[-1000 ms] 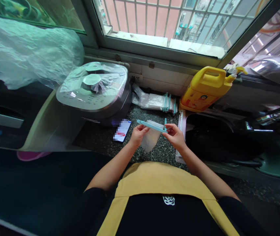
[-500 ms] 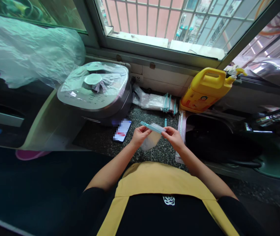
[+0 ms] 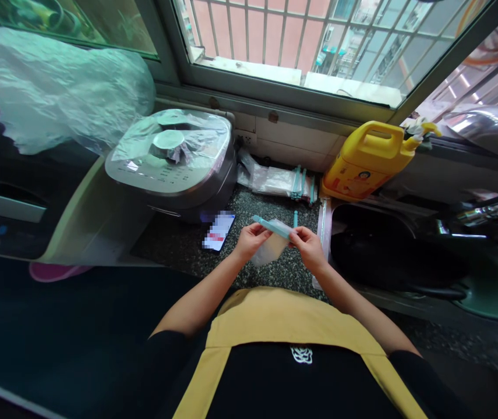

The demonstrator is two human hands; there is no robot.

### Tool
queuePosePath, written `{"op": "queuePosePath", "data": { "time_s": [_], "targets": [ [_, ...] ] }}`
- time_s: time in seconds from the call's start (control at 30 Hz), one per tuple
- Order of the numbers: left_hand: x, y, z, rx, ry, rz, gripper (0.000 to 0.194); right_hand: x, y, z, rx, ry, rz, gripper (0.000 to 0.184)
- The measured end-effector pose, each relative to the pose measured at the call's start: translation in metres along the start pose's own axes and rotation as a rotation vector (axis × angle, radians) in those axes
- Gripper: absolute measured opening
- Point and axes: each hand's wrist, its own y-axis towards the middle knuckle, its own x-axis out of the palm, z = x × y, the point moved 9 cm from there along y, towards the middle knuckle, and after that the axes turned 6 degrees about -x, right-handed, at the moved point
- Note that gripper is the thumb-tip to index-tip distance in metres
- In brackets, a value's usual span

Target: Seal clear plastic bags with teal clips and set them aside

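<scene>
Left hand (image 3: 252,241) and right hand (image 3: 308,247), each gripping the clip-topped bag (image 3: 270,247); rice cooker (image 3: 172,157), landmark, lies beyond the bag, leftward, with speckled counter (image 3: 190,256) between.

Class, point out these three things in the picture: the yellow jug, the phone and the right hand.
Yellow jug (image 3: 362,164): head view, on the middle of its body.
Phone (image 3: 222,228): head view, on its lit screen.
Right hand (image 3: 310,247): head view, on the back of the hand.
</scene>
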Motion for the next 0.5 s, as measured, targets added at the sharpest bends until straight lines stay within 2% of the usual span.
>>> {"op": "queuePosePath", "data": {
  "time_s": [0.13,0.37,0.5],
  "targets": [
    [0.0,-0.001,0.003,-0.001,0.038,0.013,0.043,-0.001,0.001,0.001,-0.032,0.014,0.041,0.039],
    [0.001,-0.003,0.023,0.077,0.195,-0.014,0.039,-0.006,0.001,0.004,-0.075,0.043,0.118,0.04],
    [-0.001,0.0,0.03,0.112,0.191,0.026,0.042,-0.008,0.0,0.002,-0.09,0.03,0.141,0.04]
  ]
}}
